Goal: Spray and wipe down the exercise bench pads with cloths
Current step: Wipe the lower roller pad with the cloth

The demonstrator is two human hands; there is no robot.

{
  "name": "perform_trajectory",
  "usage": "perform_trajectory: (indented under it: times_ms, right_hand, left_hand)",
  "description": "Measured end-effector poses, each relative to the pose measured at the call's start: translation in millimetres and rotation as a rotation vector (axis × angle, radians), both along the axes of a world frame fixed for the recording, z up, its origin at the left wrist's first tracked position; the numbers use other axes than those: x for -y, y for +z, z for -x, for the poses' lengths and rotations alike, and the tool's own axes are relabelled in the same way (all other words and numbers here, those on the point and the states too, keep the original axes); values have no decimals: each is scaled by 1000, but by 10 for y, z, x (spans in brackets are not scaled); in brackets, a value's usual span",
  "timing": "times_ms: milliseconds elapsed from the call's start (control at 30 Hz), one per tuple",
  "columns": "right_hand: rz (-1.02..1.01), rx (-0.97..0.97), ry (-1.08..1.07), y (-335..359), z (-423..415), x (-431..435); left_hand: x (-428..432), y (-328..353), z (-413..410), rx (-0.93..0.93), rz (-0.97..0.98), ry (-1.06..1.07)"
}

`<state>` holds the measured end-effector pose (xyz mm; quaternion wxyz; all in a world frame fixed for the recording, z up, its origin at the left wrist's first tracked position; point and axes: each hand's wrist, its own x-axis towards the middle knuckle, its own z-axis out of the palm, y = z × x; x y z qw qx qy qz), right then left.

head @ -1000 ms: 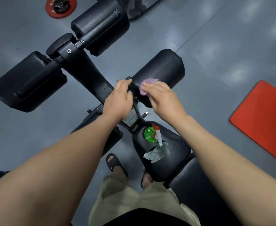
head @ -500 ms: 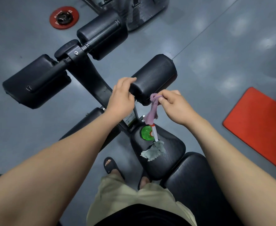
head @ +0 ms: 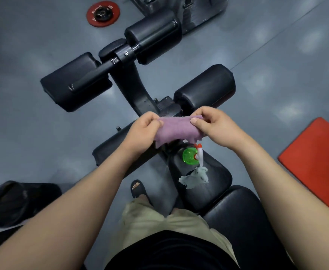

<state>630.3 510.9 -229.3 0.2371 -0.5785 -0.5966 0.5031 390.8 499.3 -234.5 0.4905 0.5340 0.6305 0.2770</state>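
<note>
Grey, glossy gym flooring spreads under a black exercise bench [head: 132, 88], with a red weight plate [head: 103, 14] lying flat at the far side and a red mat [head: 315, 158] at the right edge. Both hands hold a fuzzy purple cloth [head: 176, 130] stretched between them above the bench frame. The left hand [head: 143, 131] grips its left end; the right hand [head: 212, 129] pinches the right end, thumb on top. Just beyond sits a cylindrical, leather-like roller pad [head: 204, 88]. Below the cloth, on the smooth seat pad [head: 218, 188], rests a translucent green spray bottle [head: 190, 155], its white-and-red sprayer meeting a crumpled pale green cloth [head: 195, 177].
</note>
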Motion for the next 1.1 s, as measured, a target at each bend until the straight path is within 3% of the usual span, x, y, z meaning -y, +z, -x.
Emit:
perform_trajectory:
  times_ms: [167, 233, 300, 400, 567, 700, 767, 867, 1000, 1100]
  right_hand:
    - [249, -251, 38, -87, 567, 33]
    - [410, -325, 80, -127, 825, 77]
    - [514, -276, 137, -203, 1000, 109]
    - [510, -83, 205, -398, 1137, 143]
    - [326, 178, 180, -585, 896, 181]
    - [263, 251, -33, -673, 368, 248]
    - [257, 291, -147, -783, 82, 314]
    - [297, 384, -182, -1046, -217, 476]
    - [431, 416, -33, -1472, -285, 703]
    - [428, 398, -79, -1728, -171, 738]
  left_hand:
    - [-31, 189, 506, -78, 9, 147]
    - [-101, 220, 737, -203, 23, 178]
    - [-171, 178, 891, -435, 21, 145]
    - [-170, 76, 938, -690, -2, 35]
    - [13, -67, 675, -688, 10, -115]
    - [98, -79, 455, -798, -52, -37]
    - [122, -63, 274, -830, -168, -28]
    - [196, -34, -44, -654, -258, -103]
    - [360, -149, -373, -587, -202, -296]
    - [567, -337, -481, -625, -159, -435]
